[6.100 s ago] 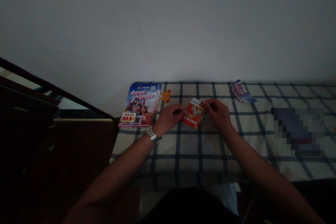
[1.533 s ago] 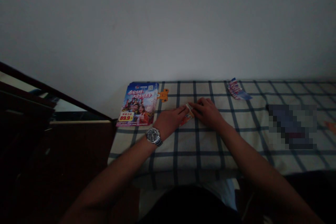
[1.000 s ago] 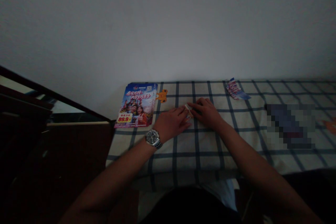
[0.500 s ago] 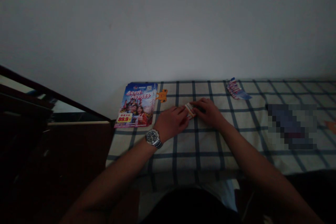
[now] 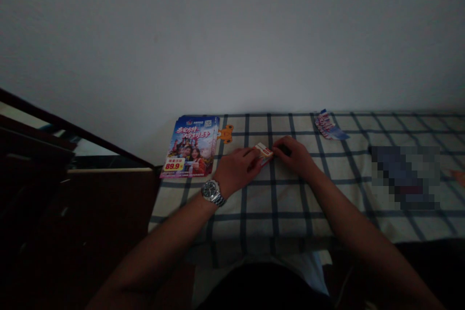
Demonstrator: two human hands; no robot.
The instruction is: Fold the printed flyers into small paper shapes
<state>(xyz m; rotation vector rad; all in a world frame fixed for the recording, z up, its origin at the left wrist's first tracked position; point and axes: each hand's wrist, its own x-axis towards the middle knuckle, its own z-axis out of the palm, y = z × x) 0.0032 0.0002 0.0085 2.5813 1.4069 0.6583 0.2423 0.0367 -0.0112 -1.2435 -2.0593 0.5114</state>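
Observation:
A small folded paper [image 5: 264, 149], white with red and yellow print, is between my hands over the checked cloth. My left hand [image 5: 238, 167], with a metal watch on its wrist, grips the paper's left side, its fingers closed over it. At the right end, my right hand [image 5: 291, 153] has its thumb and fingers pinched together against the paper's corner. Its other fingers are curled under and partly hidden. Left of my hands lies a stack of printed flyers [image 5: 191, 147], blue and pink with a price of 89.9.
A checked cloth [image 5: 290, 203] covers the table against a pale wall [image 5: 236, 38]. Near the wall lies a crumpled or folded printed paper [image 5: 330, 127]. An orange bear figure [image 5: 225, 133] shows beside the flyers, and a blurred-out dark object [image 5: 403, 177] lies at right.
My right hand has shifted slightly right, from over the folded paper to its right corner, so more of the paper shows. My left hand has kept its hold.

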